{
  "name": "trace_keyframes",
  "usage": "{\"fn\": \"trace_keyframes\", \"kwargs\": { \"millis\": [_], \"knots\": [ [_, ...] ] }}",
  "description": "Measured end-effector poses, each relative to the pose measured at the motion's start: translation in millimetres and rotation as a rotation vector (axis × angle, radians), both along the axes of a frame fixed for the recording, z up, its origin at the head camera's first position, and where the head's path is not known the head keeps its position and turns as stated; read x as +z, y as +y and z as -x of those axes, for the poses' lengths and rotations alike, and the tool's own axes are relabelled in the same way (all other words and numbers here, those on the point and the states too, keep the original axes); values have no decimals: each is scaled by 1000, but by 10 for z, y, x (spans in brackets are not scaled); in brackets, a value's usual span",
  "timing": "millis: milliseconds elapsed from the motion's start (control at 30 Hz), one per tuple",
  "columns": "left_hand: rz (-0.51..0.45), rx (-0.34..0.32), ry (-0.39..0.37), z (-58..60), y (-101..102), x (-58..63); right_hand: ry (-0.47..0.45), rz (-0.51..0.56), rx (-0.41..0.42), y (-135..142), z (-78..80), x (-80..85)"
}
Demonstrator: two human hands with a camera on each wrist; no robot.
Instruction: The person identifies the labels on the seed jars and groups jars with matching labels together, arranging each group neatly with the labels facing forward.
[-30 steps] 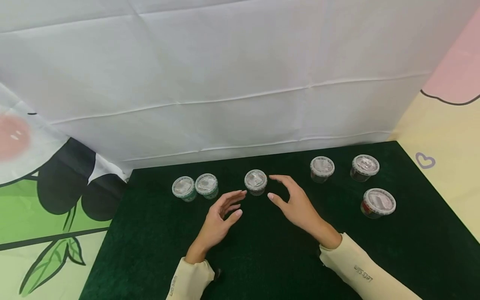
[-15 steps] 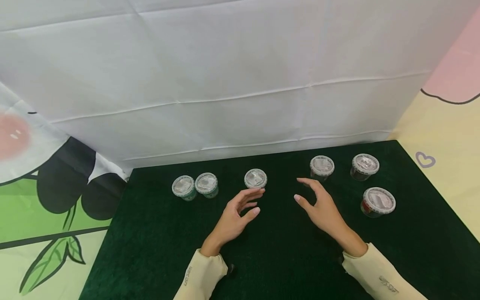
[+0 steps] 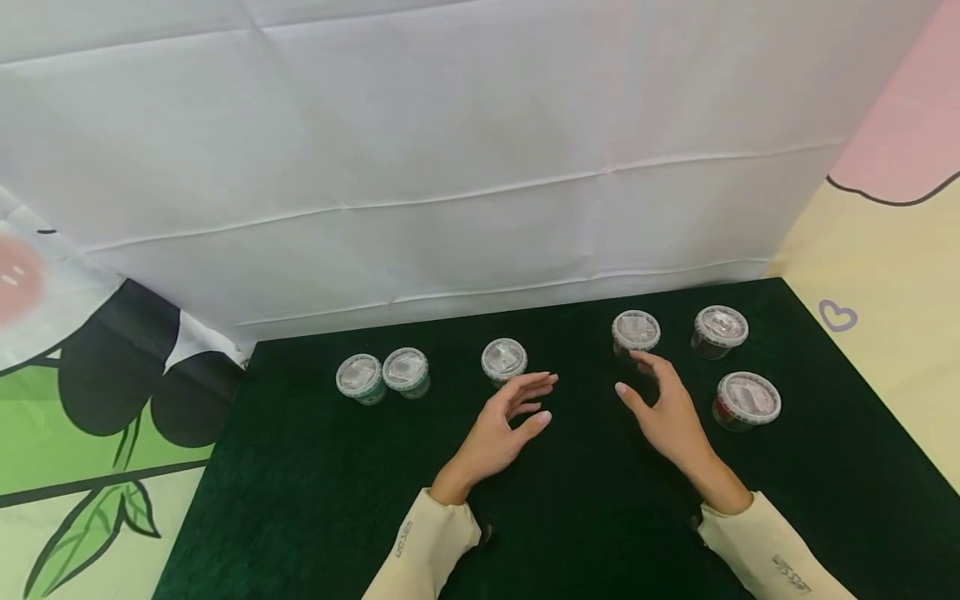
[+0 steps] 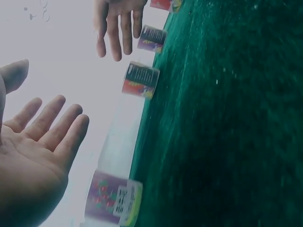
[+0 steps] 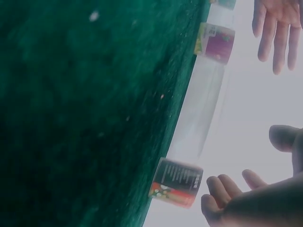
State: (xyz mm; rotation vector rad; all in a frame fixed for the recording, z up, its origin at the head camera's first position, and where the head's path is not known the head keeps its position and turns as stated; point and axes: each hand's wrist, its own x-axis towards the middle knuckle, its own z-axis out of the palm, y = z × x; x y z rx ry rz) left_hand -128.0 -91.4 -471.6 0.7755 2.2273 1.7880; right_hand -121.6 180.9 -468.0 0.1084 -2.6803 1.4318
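Note:
My left hand (image 3: 501, 437) is just in front of the middle lidded tub (image 3: 504, 357), its relaxed fingers overlapping the tub's lower side in the head view. Nothing is in its grasp. A purple label shows on that tub (image 4: 113, 198) in the left wrist view. Farther right, my right hand (image 3: 671, 417) holds nothing; its fingertips reach the front of another clear-lidded tub (image 3: 636, 330) in the head view. From the right wrist, this tub (image 5: 177, 183) has a dark and red label. Both palms face inward, with a gap between the hands.
Two greenish tubs stand side by side at the left, one tub (image 3: 359, 375) and its neighbour (image 3: 406, 369). On the right are a back tub (image 3: 720, 323) and a nearer tub (image 3: 747, 397). A white cloth wall (image 3: 480, 208) rises behind the dark green tabletop (image 3: 315, 500).
Both hands have moved right: the left from beside the middle tub to in front of it, the right from that tub to the one farther right. The head view has shifted slightly.

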Motion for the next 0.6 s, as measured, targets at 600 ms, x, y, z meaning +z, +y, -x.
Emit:
{"fn": "trace_keyframes", "kwargs": {
  "millis": [600],
  "knots": [
    [32,56,-30,157,497,-100,-64,59,-114,162,148,-48]
  ]
}}
